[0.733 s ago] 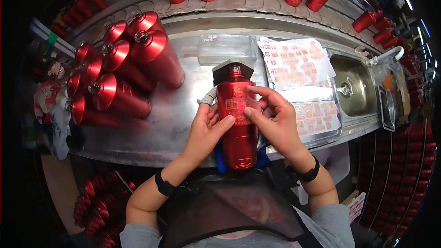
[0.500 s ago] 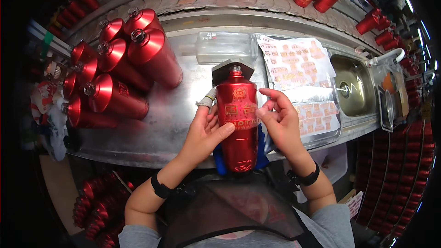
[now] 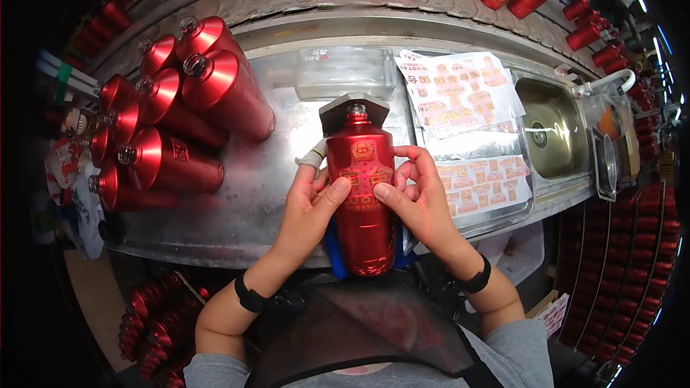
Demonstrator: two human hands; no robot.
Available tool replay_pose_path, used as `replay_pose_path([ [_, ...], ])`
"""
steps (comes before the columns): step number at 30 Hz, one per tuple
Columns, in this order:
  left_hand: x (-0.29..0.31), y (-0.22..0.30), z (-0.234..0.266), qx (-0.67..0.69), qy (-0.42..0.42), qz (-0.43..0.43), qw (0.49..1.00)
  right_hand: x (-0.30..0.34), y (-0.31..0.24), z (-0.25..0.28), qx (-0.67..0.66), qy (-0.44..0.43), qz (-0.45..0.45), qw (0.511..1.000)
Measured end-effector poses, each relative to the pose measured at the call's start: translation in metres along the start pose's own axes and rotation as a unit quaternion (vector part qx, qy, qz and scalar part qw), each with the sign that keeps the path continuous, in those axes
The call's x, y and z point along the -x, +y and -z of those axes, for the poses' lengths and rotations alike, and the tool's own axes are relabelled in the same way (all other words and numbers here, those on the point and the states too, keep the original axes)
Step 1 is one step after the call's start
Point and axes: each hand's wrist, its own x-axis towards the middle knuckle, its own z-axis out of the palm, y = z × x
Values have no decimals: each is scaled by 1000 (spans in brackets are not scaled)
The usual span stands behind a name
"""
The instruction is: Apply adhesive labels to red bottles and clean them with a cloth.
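Observation:
A red metallic bottle (image 3: 368, 241) with a clear glass neck lies before me, neck pointing away, its base over the counter's near edge. Gold lettering and an emblem (image 3: 364, 151) cover its front. My left hand (image 3: 305, 208) grips its left side, thumb pressed beside the lettering; one finger wears a whitish wrap (image 3: 312, 157). My right hand (image 3: 425, 207) holds the right side, its thumb on the lettering and its other fingers curled by the edge. Behind the neck is a dark angular block (image 3: 332, 116). Blue material (image 3: 333, 248) shows under the bottle.
Several red bottles (image 3: 154, 162) are grouped on the left of the metal counter (image 3: 266, 215). A clear tray (image 3: 345, 75) lies behind the block. Printed decal sheets (image 3: 460, 97) are at right, beside a sink (image 3: 550, 129). Beyond runs a conveyor (image 3: 273, 0) carrying red bottles.
My right thumb has come down on the lettering, and my left thumb has shifted up the bottle. Bottles on the conveyor have moved. The view has shifted slightly.

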Motion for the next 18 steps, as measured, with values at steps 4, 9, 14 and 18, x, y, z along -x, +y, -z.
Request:
replay_pose_path([
  [4, 2, 1, 3, -10, 0, 18, 1000, 4, -7, 1, -11, -14, -11, 1000],
  [9, 5, 5, 2, -16, -31, 21, 999, 1, -10, 5, -63, -29, -51, 996],
  [14, 3, 5, 6, -6, -40, 26, 999, 2, -2, 3, -17, -39, -15, 999],
  [18, 3, 6, 5, 5, -42, 31, 999, 2, -6, 2, -14, -32, -24, 999],
])
